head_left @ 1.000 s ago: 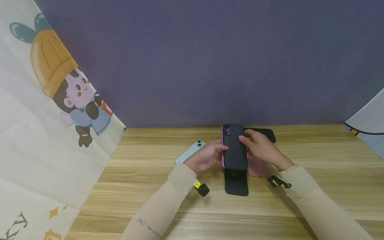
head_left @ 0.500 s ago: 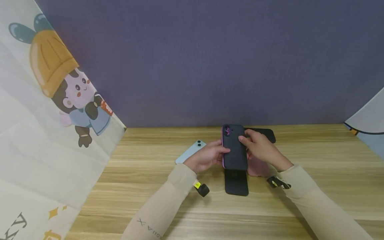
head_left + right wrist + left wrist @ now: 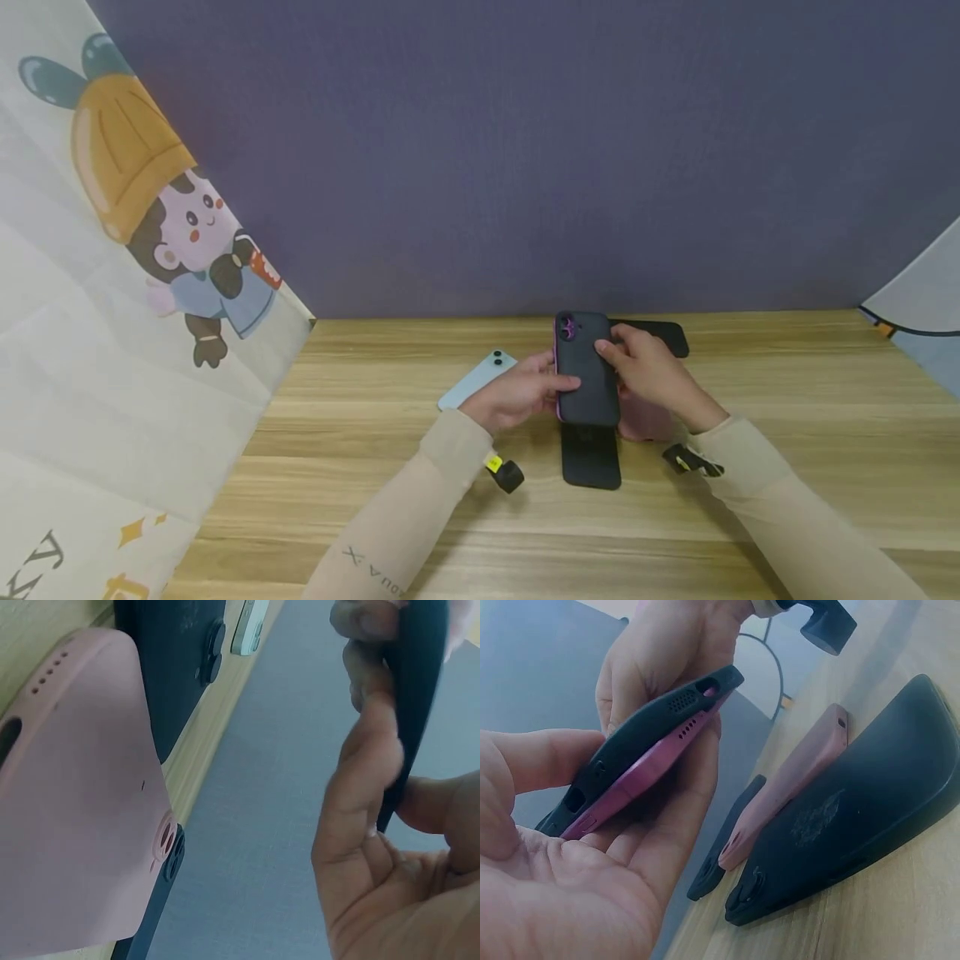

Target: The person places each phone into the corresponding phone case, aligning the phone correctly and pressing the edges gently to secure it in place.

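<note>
I see the left grip (image 3: 521,392) and right grip (image 3: 652,368) pinching the black case (image 3: 587,358) over the counter (image 3: 360,467), long-ways toward its back edge, with the purple phone (image 3: 639,780) peeking out on the left grip's side.

Left fingers (image 3: 691,799) and right fingers (image 3: 349,814) curl, pinching.

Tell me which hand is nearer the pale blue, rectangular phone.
Left: the left hand is just right of the phone; the right hand is farther right, past the left hand.
</note>
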Action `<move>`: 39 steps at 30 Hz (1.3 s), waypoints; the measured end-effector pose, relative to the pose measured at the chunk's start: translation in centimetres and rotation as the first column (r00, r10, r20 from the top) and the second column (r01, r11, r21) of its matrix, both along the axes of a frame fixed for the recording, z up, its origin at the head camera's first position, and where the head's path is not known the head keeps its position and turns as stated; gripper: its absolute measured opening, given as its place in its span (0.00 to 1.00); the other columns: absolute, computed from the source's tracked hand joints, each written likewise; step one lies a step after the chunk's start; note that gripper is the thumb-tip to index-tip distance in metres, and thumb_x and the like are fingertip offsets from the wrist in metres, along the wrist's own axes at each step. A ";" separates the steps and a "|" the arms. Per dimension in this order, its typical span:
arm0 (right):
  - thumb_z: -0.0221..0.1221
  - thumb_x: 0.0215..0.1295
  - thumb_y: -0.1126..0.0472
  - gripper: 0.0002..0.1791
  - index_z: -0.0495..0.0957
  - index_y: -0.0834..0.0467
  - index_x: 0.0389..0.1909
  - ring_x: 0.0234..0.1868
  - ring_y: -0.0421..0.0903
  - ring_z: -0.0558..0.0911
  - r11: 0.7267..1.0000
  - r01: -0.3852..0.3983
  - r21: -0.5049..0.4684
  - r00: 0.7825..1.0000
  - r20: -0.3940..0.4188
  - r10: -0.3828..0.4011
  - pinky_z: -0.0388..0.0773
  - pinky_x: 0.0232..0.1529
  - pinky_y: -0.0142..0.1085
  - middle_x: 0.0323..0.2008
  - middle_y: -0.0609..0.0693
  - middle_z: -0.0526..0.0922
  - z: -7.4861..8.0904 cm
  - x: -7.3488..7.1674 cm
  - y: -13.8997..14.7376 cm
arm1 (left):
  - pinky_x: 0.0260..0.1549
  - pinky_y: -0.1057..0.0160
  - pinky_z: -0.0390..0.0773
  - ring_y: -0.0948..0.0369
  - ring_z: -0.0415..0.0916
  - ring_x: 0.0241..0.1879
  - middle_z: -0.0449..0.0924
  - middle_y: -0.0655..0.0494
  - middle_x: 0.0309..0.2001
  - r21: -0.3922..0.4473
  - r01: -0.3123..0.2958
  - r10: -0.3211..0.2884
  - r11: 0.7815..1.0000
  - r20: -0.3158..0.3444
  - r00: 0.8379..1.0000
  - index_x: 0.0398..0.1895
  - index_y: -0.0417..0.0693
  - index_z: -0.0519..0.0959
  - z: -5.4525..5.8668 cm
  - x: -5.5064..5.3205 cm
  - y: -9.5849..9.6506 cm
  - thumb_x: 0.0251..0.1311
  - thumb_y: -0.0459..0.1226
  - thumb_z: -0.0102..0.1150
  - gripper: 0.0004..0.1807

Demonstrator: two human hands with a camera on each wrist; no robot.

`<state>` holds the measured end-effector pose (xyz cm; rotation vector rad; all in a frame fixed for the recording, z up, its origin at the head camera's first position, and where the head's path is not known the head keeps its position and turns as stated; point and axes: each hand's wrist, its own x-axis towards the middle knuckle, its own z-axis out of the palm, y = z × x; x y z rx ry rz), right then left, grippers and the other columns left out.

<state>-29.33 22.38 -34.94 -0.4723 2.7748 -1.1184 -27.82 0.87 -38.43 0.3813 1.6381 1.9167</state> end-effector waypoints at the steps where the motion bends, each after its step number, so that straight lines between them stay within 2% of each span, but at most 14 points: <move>1: 0.47 0.82 0.49 0.25 0.70 0.67 0.63 0.19 0.46 0.80 1.000 0.002 0.002 1.000 -0.003 -0.002 0.78 0.22 0.39 0.20 0.51 0.78 0.0 0.0 0.0 | 0.42 0.64 0.82 0.61 0.85 0.48 0.77 0.37 0.65 -0.002 0.002 -0.002 1.000 -0.003 1.000 0.76 0.47 0.63 0.0 0.0 0.0 0.76 0.32 0.49 0.27; 7: 0.48 0.82 0.51 0.23 0.71 0.67 0.60 0.17 0.48 0.79 0.999 0.009 0.037 0.999 -0.040 -0.007 0.75 0.19 0.39 0.17 0.51 0.77 0.1 0.3 -0.1 | 0.40 0.66 0.81 0.65 0.84 0.43 0.76 0.35 0.66 -0.019 0.017 -0.017 1.000 -0.019 1.000 0.75 0.44 0.64 0.0 0.1 0.0 0.77 0.32 0.49 0.26; 11: 0.48 0.82 0.51 0.22 0.72 0.66 0.59 0.17 0.48 0.78 0.998 0.013 0.054 0.998 -0.055 -0.010 0.73 0.19 0.39 0.17 0.51 0.77 0.2 0.5 -0.2 | 0.43 0.65 0.82 0.63 0.84 0.46 0.77 0.37 0.66 -0.029 0.038 -0.039 0.999 -0.021 0.999 0.75 0.45 0.64 -0.1 0.0 -0.2 0.77 0.33 0.48 0.25; 20: 0.48 0.82 0.50 0.23 0.72 0.66 0.59 0.18 0.49 0.79 0.998 0.001 0.061 0.998 -0.060 0.002 0.70 0.18 0.38 0.18 0.53 0.78 0.2 1.1 -0.4 | 0.45 0.63 0.85 0.51 0.82 0.60 0.76 0.38 0.67 -0.033 0.080 -0.081 0.996 -0.006 0.997 0.76 0.43 0.62 0.1 0.3 -0.7 0.79 0.33 0.46 0.25; 33: 0.47 0.82 0.49 0.21 0.72 0.65 0.56 0.16 0.46 0.77 0.999 -0.001 0.044 0.995 -0.096 0.006 0.70 0.17 0.38 0.18 0.52 0.77 -0.1 1.8 -0.7 | 0.48 0.60 0.85 0.49 0.80 0.62 0.76 0.37 0.67 -0.024 0.092 -0.092 0.995 -0.001 0.996 0.74 0.41 0.64 0.3 0.9 -1.2 0.79 0.32 0.45 0.24; 39: 0.47 0.82 0.49 0.22 0.72 0.66 0.57 0.16 0.48 0.77 0.999 0.003 0.033 0.996 -0.088 0.000 0.71 0.17 0.38 0.18 0.52 0.77 0.1 2.4 -1.0 | 0.48 0.61 0.85 0.49 0.79 0.62 0.75 0.38 0.67 -0.028 0.096 -0.096 0.995 0.001 0.995 0.74 0.41 0.64 0.3 1.2 -1.4 0.78 0.32 0.45 0.23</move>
